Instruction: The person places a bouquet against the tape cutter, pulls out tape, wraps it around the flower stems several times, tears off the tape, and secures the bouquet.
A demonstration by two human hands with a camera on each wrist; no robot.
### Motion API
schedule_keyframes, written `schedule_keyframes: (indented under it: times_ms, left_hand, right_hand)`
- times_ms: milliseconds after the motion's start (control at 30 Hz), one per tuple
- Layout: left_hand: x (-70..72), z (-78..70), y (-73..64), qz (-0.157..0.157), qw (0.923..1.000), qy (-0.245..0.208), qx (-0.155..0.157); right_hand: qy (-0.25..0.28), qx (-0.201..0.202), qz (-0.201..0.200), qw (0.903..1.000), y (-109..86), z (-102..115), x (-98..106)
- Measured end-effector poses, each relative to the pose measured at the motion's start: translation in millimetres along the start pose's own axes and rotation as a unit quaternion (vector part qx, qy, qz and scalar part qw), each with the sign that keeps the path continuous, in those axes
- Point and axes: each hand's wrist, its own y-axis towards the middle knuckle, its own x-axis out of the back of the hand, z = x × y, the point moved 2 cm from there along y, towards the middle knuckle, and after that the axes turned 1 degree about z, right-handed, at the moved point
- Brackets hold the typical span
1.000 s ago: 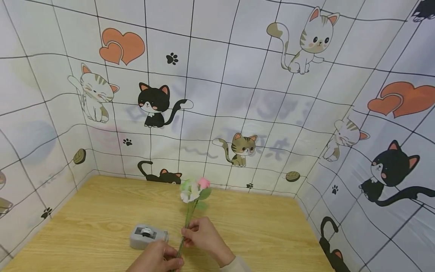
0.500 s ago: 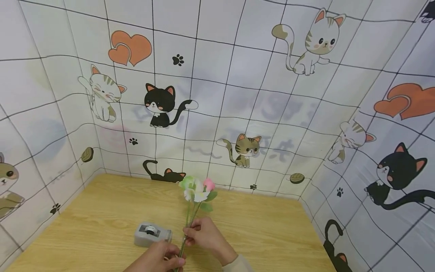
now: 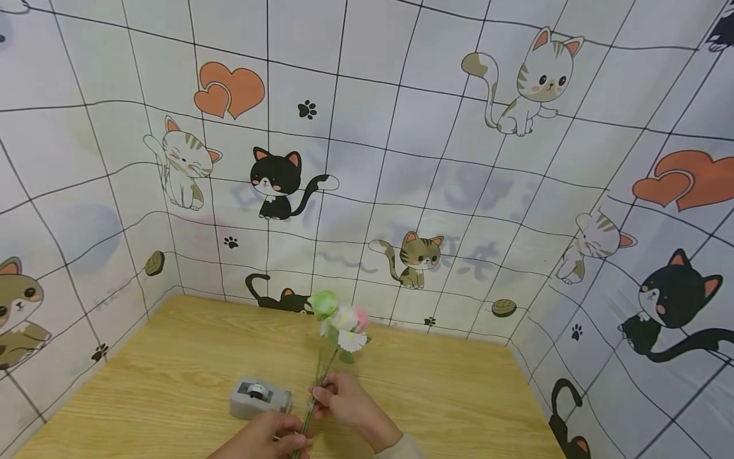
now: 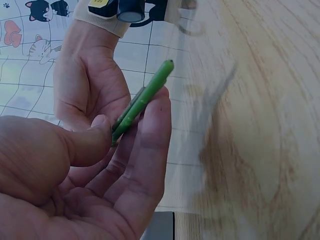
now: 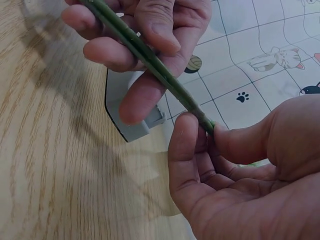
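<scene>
In head view, the pink flower point(image 3: 362, 318) is partly hidden behind the white flowers point(image 3: 351, 340); the green flower point(image 3: 323, 304) is clear. The no. of stems point(image 3: 323, 375) can't be told, since they overlap. This bunch is held tilted over the tabletop point(image 3: 447, 382), to the right of the grey tape dispenser point(image 3: 246, 407). L hand point(image 3: 266, 437), near the bottom edge, holds the lower stems betw. thumb & fingers; R hand point(image 3: 346, 401) pinches them higher, nearer to the flowers.

L wrist view shows a blunt green stem end point(image 4: 166, 69) sticking out past L hand, which head view hides, & a black device point(image 4: 131, 12) by the R cuff point(image 4: 102, 22), cut off at top. In R wrist view, the dispenser is partly covered by L hand's fingers point(image 5: 142, 97).
</scene>
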Motion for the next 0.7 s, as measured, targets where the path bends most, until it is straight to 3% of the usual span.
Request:
schedule_keyframes:
  times_ms: [133,367,500,700]
  left_hand:
    - [1.6,-0.8,0.6,0.013,0.9997,-0.021,0.004]
    - [1.1,-2.3,4.6,-0.015,0.9996,0.003,0.023]
    - [-1.0,-4.0,7.0,-0.032,0.9989,0.007,0.034]
    - [-2.5,-7.0,14.6,-0.055,0.9952,0.064,0.05]
  right_hand:
    - [0.018,0.003,0.01,0.9998,1.7,-3.8,1.7]
    - [0.039,-0.002,0.02,0.9991,0.8,-6.6,3.0]
    - [0.027,-0.003,0.0,0.9996,-1.6,-3.6,4.7]
    - [-0.013,0.007,-0.043,0.9989,-8.0,0.2,6.3]
